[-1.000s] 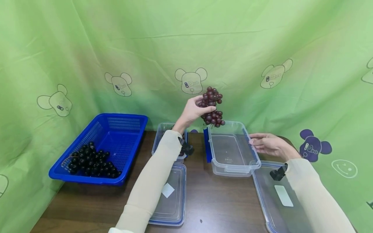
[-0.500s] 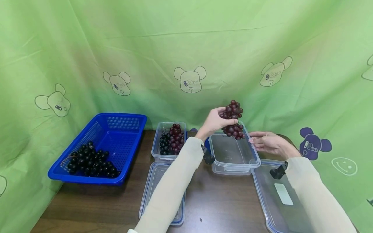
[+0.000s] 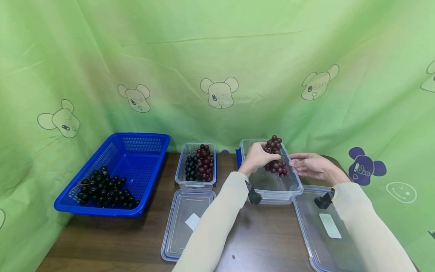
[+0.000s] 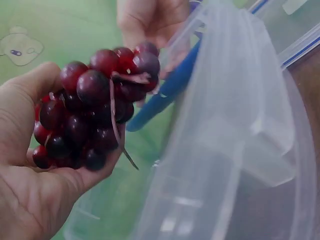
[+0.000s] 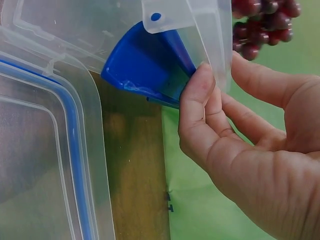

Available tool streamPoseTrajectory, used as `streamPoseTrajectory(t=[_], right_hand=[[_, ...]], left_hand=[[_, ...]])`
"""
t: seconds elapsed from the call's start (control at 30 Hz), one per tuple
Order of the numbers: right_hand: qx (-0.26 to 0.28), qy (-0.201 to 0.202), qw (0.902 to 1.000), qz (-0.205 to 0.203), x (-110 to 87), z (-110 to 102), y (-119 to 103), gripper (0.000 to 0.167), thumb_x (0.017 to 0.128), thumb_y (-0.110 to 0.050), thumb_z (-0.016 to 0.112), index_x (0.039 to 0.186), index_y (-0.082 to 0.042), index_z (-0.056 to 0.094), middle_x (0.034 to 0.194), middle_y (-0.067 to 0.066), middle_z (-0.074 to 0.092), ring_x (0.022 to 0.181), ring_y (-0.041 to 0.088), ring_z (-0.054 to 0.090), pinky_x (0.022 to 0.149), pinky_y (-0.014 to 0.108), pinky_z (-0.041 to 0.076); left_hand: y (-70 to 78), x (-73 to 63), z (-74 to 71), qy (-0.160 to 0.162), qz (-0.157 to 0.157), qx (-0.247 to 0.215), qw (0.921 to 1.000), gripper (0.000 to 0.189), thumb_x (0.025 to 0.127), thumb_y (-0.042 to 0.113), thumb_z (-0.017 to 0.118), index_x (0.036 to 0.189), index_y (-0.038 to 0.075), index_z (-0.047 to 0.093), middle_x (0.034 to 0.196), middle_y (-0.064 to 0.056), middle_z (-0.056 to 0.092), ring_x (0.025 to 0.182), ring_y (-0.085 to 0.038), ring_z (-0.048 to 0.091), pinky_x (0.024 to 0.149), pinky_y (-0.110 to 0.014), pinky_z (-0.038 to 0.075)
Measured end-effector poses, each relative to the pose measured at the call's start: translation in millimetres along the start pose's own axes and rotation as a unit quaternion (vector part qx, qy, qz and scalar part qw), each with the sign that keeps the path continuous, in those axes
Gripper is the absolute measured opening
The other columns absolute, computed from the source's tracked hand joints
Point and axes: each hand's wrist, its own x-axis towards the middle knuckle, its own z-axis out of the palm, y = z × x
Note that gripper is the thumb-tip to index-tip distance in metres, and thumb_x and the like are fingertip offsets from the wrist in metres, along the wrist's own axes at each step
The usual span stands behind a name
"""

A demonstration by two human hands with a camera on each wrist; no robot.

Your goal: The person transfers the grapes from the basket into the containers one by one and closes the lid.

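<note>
My left hand grips a bunch of dark red grapes over the larger clear food container. In the left wrist view, the fingers and thumb curl round the grapes, and a thin stem sticks out. My right hand holds the container's right side near its rim. In the right wrist view, its bent fingers are at the clear wall, beside a blue flap latch that hangs folded out. Another blue latch shows on the container's left side.
A smaller clear container with black and red grapes stands to the left, its lid lying in front. Farther left is a blue basket with black grapes. A large clear lid lies under the right forearm. A green curtain hangs behind.
My left hand has carried the red grapes rightward and down, from above the container's left edge to over its inside. The right hand stays at the container's side.
</note>
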Motion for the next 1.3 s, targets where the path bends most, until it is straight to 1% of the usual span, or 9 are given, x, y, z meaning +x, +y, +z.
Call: streamPoseTrajectory(t=[0.27, 0.43, 0.53, 0.67, 0.8, 0.97, 1.13, 1.23, 1.3], right_hand=[[-0.009, 0.005, 0.9999, 0.005, -2.3, 2, -1, 0.076, 0.106, -0.005, 0.057, 0.163, 0.011, 0.009, 0.096, -0.01, 0.073, 0.09, 0.004, 0.071, 0.088, 0.023, 0.061], [-0.01, 0.002, 0.9999, 0.002, -2.2, 3, -1, 0.077, 0.106, -0.006, 0.059, 0.163, 0.012, 0.009, 0.098, -0.01, 0.075, 0.092, 0.005, 0.072, 0.09, 0.023, 0.061], [-0.017, 0.005, 0.9998, 0.001, -2.7, 2, -1, 0.077, 0.106, -0.006, 0.059, 0.163, 0.012, 0.01, 0.1, -0.01, 0.075, 0.093, 0.005, 0.073, 0.09, 0.023, 0.061], [-0.019, 0.008, 0.9998, 0.003, -2.6, 1, -1, 0.077, 0.105, -0.007, 0.059, 0.163, 0.012, 0.012, 0.1, -0.009, 0.075, 0.094, 0.005, 0.073, 0.091, 0.023, 0.061], [-0.021, 0.006, 0.9998, 0.0, -1.6, 0, -1, 0.076, 0.106, -0.007, 0.059, 0.162, 0.012, 0.012, 0.101, -0.009, 0.076, 0.095, 0.005, 0.073, 0.091, 0.023, 0.061], [-0.023, 0.004, 0.9997, -0.005, -1.5, 1, -3, 0.077, 0.105, -0.006, 0.06, 0.162, 0.013, 0.012, 0.101, -0.009, 0.076, 0.093, 0.005, 0.073, 0.091, 0.023, 0.061], [-0.017, 0.008, 0.9998, 0.001, -1.9, 3, -3, 0.077, 0.105, -0.006, 0.061, 0.162, 0.012, 0.013, 0.1, -0.009, 0.076, 0.093, 0.005, 0.072, 0.09, 0.022, 0.061], [-0.016, 0.014, 0.9998, 0.004, -2.5, 3, -2, 0.076, 0.105, -0.006, 0.061, 0.162, 0.012, 0.014, 0.1, -0.009, 0.076, 0.092, 0.004, 0.072, 0.089, 0.022, 0.061], [-0.015, 0.017, 0.9997, 0.005, -2.0, 4, -2, 0.076, 0.105, -0.007, 0.061, 0.162, 0.012, 0.016, 0.099, -0.01, 0.076, 0.092, 0.004, 0.072, 0.089, 0.022, 0.061]], left_hand=[[-8.2, -7.5, 18.1, 0.036, -0.057, 0.003, 0.9977, 0.054, 0.078, 0.019, 0.092, 0.126, 0.004, 0.072, 0.114, -0.009, 0.077, 0.1, -0.019, 0.072, 0.086, -0.032, 0.063], [-11.3, -9.8, 25.5, 0.044, -0.081, 0.036, 0.9951, 0.032, 0.075, 0.018, 0.093, 0.1, 0.007, 0.078, 0.095, -0.003, 0.078, 0.081, -0.011, 0.066, 0.078, -0.027, 0.06], [-11.3, -10.8, 28.2, 0.043, -0.09, 0.065, 0.9929, 0.026, 0.072, 0.019, 0.094, 0.086, 0.009, 0.075, 0.085, 0.0, 0.075, 0.074, -0.009, 0.061, 0.073, -0.025, 0.058], [-10.1, -13.1, 30.0, 0.039, -0.112, 0.107, 0.9871, 0.035, 0.071, 0.022, 0.096, 0.091, 0.006, 0.072, 0.086, -0.001, 0.071, 0.075, -0.011, 0.059, 0.075, -0.026, 0.058], [-9.4, -14.6, 30.7, 0.026, -0.125, 0.118, 0.9848, 0.044, 0.071, 0.022, 0.096, 0.101, 0.002, 0.071, 0.09, -0.003, 0.069, 0.077, -0.013, 0.057, 0.077, -0.028, 0.058], [-10.6, -15.5, 32.2, 0.003, -0.144, 0.114, 0.9829, 0.043, 0.071, 0.017, 0.094, 0.102, 0.001, 0.069, 0.094, -0.006, 0.069, 0.08, -0.017, 0.062, 0.075, -0.033, 0.062], [-15.3, -16.7, 34.4, -0.053, -0.179, 0.076, 0.9796, 0.037, 0.075, 0.011, 0.092, 0.098, 0.0, 0.065, 0.095, -0.012, 0.068, 0.078, -0.029, 0.07, 0.063, -0.047, 0.065], [-17.6, -17.8, 33.7, -0.084, -0.179, 0.061, 0.9784, 0.038, 0.078, 0.014, 0.092, 0.099, -0.001, 0.065, 0.097, -0.014, 0.067, 0.079, -0.032, 0.072, 0.064, -0.049, 0.065], [-18.5, -18.8, 32.8, -0.1, -0.177, 0.069, 0.9766, 0.042, 0.079, 0.02, 0.092, 0.103, -0.002, 0.066, 0.1, -0.014, 0.068, 0.082, -0.032, 0.072, 0.067, -0.048, 0.065]])
